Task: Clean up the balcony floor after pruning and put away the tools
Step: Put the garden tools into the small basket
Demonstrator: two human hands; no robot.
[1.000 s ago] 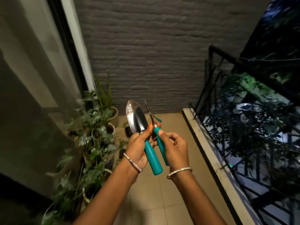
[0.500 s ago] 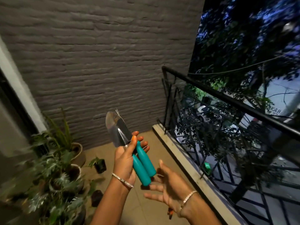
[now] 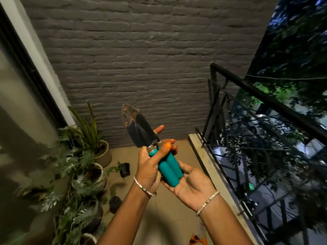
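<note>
A metal trowel (image 3: 136,126) with a teal handle points up in front of me, its tip stained with rust or soil. A second teal-handled tool (image 3: 174,165), the pruning shears, lies alongside it, its blades hidden behind the trowel. My left hand (image 3: 150,167) grips both handles together near the metal necks. My right hand (image 3: 191,184) is palm up under the handle ends, fingers straight, touching them.
Potted plants (image 3: 85,156) line the left side along the glass door. Small black pots (image 3: 124,169) stand on the tiled floor (image 3: 159,218). A black metal railing (image 3: 247,103) and concrete curb (image 3: 208,161) bound the right. A grey brick wall (image 3: 150,59) closes the far end.
The right hand let go of the shears, leaving both tools gripped in the left hand. It then came back palm up under the handle ends. My view swung right, then back.
</note>
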